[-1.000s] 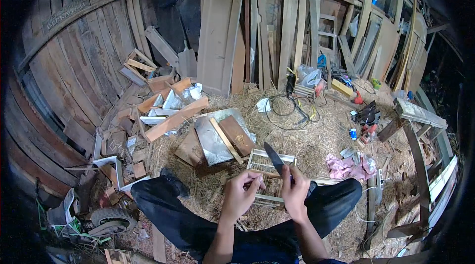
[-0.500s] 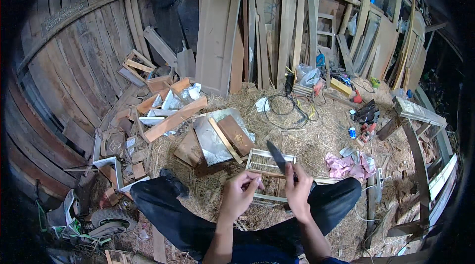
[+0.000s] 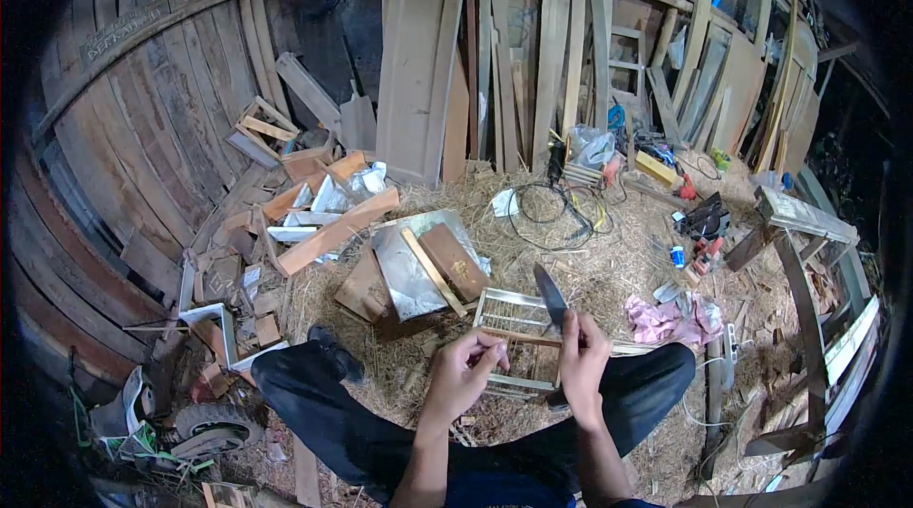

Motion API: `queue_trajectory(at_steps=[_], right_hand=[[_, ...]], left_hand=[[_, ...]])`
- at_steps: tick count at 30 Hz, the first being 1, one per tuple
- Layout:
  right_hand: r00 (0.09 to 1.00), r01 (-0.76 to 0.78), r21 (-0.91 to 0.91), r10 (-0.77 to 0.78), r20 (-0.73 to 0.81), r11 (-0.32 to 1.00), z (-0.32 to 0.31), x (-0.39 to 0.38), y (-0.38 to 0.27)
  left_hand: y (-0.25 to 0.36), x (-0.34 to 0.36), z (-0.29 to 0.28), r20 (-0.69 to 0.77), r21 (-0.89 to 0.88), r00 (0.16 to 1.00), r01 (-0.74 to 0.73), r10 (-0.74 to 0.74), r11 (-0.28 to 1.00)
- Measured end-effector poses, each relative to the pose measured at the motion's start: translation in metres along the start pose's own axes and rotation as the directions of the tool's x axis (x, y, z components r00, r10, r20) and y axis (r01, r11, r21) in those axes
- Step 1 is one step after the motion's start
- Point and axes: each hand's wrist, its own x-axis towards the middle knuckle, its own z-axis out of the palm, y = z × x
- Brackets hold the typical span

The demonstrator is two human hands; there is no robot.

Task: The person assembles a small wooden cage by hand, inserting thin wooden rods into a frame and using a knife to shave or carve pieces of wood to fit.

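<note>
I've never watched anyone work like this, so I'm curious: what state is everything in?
Left hand: fingers curled; cannot tell whether it holds anything
Right hand: closed around the knife's handle
Knife: blade bare, pointing away from the person
Wooden frame: partly hidden by hands
Pink cloth: crumpled on the ground
Tall boards: standing upright

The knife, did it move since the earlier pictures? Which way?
Yes. The knife, held in the right hand, has moved to the right, closer to the pink cloth, which stayed put.
</note>
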Motion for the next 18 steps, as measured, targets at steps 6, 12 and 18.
queue_trajectory(at_steps=[6, 12, 18], right_hand=[[0.960, 0.229, 0.051, -0.234, 0.155, 0.972, 0.004, -0.012, -0.003], [0.951, 0.253, 0.034, -0.255, 0.176, 0.967, 0.008, -0.022, -0.009], [0.998, 0.055, -0.047, -0.054, 0.033, 0.997, 0.002, -0.007, 0.004]], left_hand=[[-0.003, 0.000, 0.000, 0.039, -0.061, 0.999, 0.005, -0.003, 0.998], [-0.002, -0.001, 0.002, 0.064, -0.114, 0.997, 0.051, -0.044, 0.992], [0.001, 0.001, 0.004, 0.097, -0.077, 0.993, 0.069, -0.061, 0.995]])
